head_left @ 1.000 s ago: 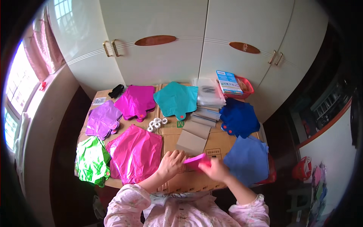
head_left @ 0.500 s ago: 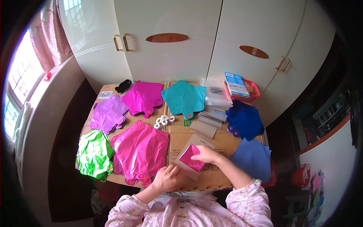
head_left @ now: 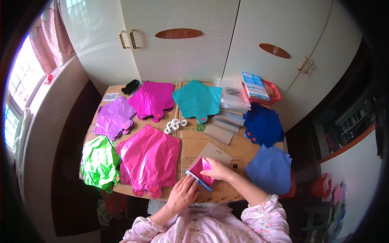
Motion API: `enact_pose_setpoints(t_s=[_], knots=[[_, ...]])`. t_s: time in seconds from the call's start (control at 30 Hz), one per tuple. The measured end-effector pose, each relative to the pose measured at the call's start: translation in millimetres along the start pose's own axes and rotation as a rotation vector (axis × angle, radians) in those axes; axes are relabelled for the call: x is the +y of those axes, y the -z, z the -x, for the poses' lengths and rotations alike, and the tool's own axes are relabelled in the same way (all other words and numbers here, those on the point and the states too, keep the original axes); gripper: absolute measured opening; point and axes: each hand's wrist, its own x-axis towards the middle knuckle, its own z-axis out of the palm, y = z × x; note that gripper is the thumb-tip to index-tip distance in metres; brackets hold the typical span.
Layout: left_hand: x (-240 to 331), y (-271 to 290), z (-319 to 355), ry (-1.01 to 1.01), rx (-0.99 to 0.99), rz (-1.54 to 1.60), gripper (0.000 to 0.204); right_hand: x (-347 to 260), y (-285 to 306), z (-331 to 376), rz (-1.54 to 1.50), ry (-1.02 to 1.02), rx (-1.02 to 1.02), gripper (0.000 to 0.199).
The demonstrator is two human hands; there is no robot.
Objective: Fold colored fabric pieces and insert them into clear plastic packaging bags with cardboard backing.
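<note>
Left hand (head_left: 183,195) now at blue-edged card (head_left: 214,153), over printed cardboard (head_left: 192,141)

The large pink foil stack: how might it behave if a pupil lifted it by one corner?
The large pink foil stack would probably droop, since creases run across it. It seems light for its size, being broad and thin-looking. Its layers might slip apart: the surface is glossy, and more than one tab shows at its near end.

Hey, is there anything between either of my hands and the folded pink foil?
Nothing visible on the right: your right hand already touches the folded pink foil. On the other side, a narrow blue-edged strip lies between your left hand and the foil.
</note>
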Motion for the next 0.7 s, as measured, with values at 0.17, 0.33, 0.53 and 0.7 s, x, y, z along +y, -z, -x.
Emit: enact_pose_setpoints(t_s=[0.17,0.33,0.53,0.7], knots=[[1.9,3.1,-4.4,-0.011,-0.087,-0.056,0.057,-3.6,5.8,-1.5,-0.023,-0.023,-0.067,0.049],[2.6,5.6,-6.6,-0.014,-0.132,-0.092,0.059,-0.5,9.6,-3.3,-0.017,-0.008,-0.119,0.049],[1.5,3.6,-5.2,-0.015,-0.165,-0.126,0.060,-6.7,12.7,-2.8,0.064,-0.032,-0.145,0.051],[2.7,8.1,-11.2,-0.019,-0.245,-0.155,0.063,-42.7,30.9,-1.0,0.357,-0.231,-0.248,0.053]])
